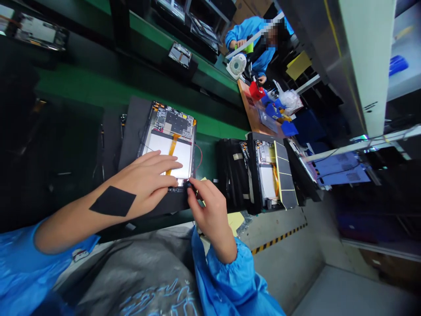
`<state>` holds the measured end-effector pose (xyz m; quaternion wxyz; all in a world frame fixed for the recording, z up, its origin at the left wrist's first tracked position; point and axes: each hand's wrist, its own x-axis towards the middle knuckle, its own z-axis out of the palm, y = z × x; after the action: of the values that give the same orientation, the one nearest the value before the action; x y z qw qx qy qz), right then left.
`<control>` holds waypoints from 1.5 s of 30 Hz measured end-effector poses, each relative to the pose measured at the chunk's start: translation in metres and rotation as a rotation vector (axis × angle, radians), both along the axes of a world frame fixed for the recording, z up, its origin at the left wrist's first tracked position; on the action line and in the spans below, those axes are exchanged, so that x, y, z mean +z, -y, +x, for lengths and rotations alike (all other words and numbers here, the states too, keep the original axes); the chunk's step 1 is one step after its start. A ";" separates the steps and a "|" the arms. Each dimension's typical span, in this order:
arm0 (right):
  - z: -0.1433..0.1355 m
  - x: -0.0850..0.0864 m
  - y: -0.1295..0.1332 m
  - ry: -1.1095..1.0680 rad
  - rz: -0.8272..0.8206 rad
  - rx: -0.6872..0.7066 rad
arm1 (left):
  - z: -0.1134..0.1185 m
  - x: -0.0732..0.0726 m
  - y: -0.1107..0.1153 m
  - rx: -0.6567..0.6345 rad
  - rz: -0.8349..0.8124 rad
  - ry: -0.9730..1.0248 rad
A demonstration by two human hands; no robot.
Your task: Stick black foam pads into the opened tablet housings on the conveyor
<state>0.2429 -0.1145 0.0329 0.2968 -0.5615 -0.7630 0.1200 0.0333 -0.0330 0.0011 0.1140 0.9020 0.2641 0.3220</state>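
Note:
An opened tablet-like device [174,127] lies on a dark foam sheet, with its circuit board at the far end and a white battery crossed by an orange ribbon. My left hand [148,180] rests flat over the battery, fingers spread, and a black square patch [113,201] lies on the back of its wrist. At the device's near right corner, my right hand [207,204] pinches a small dark piece [187,184] between thumb and forefinger. A thin red wire [200,158] curves out beside the device's right edge.
To the right stands another opened device [268,171] with a strip of black rectangles [285,173], beside black foam pieces [230,175]. Further off, a person in blue [251,30] works near a white fan [237,66]. A green conveyor surface [85,94] runs behind the device.

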 end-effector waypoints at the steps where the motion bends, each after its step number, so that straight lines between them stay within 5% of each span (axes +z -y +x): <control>1: -0.003 0.000 0.001 0.014 -0.012 0.009 | 0.000 -0.001 -0.001 -0.004 0.000 0.007; 4: -0.012 -0.001 0.002 0.008 -0.026 -0.011 | 0.000 -0.002 -0.001 0.002 -0.024 0.034; 9: -0.019 0.003 -0.002 -0.128 -0.138 -0.266 | 0.002 -0.001 0.001 0.022 -0.055 0.031; 13: -0.016 0.018 -0.004 -0.375 -0.467 -0.172 | 0.002 -0.002 0.000 0.010 -0.044 0.060; 17: -0.001 0.021 -0.015 -0.432 -0.555 -0.132 | 0.002 -0.005 -0.002 -0.001 0.008 0.049; 26: 0.019 -0.006 -0.037 -0.706 -0.623 -0.253 | 0.003 -0.009 -0.001 0.010 0.022 0.063; 34: 0.042 -0.038 -0.040 -0.859 -0.797 -0.149 | 0.000 -0.010 -0.003 -0.005 -0.017 0.076; 45: 0.043 -0.069 -0.036 -0.781 -0.765 0.031 | -0.006 0.000 0.002 0.012 -0.082 0.001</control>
<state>0.2855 -0.0790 -0.0362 0.3309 -0.5317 -0.5063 0.5929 0.0269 -0.0351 0.0012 0.1489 0.8949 0.2824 0.3119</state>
